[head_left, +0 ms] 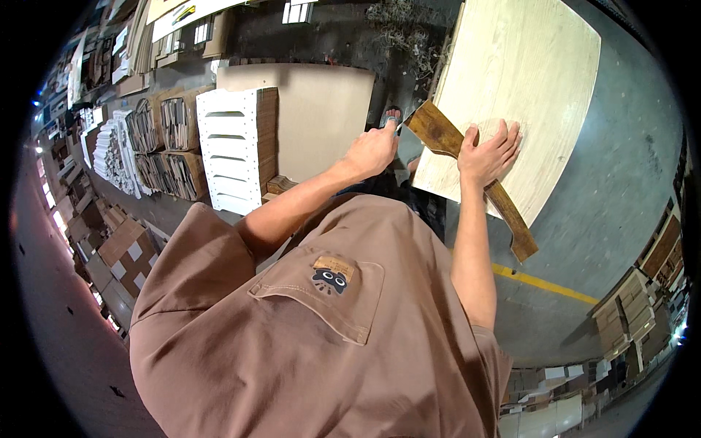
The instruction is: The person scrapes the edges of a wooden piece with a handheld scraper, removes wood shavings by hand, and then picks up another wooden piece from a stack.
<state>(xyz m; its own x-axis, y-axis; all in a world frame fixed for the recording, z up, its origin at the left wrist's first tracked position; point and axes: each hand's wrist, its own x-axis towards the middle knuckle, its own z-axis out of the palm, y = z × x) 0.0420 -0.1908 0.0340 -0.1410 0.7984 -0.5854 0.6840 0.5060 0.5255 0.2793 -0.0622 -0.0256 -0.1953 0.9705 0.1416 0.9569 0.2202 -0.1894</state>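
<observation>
A dark brown, wood-grained board (436, 130) with shaped, curved edges lies slantwise across a stack of pale wood-grain panels (540, 80). My right hand (491, 153) rests on the brown board and the pale surface beside it, fingers stretched out. My left hand (371, 152) is closed just left of the board's far-left end. A thin, shiny sliver shows between that fist and the board end. What the fist holds is mostly hidden, so I cannot name it.
Left of me stand a stack of white slotted panels (228, 150) and a large plain beige board (314, 109). Bundled cardboard pieces (171, 175) lie farther left. Tangled strips (412, 33) heap beyond the pale stack. A yellow floor line (544, 283) runs at right.
</observation>
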